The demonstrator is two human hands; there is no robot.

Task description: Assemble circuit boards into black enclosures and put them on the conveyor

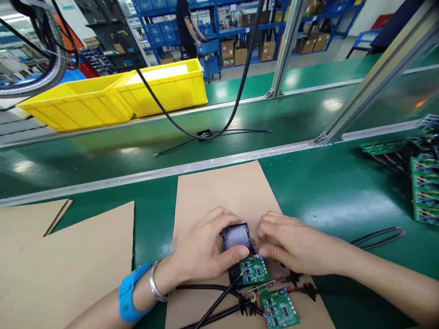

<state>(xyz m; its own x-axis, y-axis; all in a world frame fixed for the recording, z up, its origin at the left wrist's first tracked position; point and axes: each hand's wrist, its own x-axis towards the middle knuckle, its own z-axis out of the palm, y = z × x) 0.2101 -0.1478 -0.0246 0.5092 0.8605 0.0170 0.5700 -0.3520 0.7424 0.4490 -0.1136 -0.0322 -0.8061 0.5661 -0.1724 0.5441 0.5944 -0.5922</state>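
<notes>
My left hand [209, 246] grips a small black plastic housing [237, 236] by its left side, thumb along its lower edge. The housing's open face, with a greyish inside, points up at me. Just right of it is my right hand [291, 242], its fingers curled and thumb pressed in; whatever they hold is hidden. Below the housing lies a green circuit board [254, 269] with wires. A second green circuit board [280, 308], joined to black cables [219, 313], lies nearer to me. Both boards are over a cardboard sheet [222, 192].
More cardboard [85, 256] lies at left. Wired boards [425, 187] are piled at right, near black cable ends [377, 237]. A metal rail [151, 173] crosses behind, and a black cable [164, 109] hangs down. Yellow bins [168, 87] stand farther back; a person [187, 29] is beyond.
</notes>
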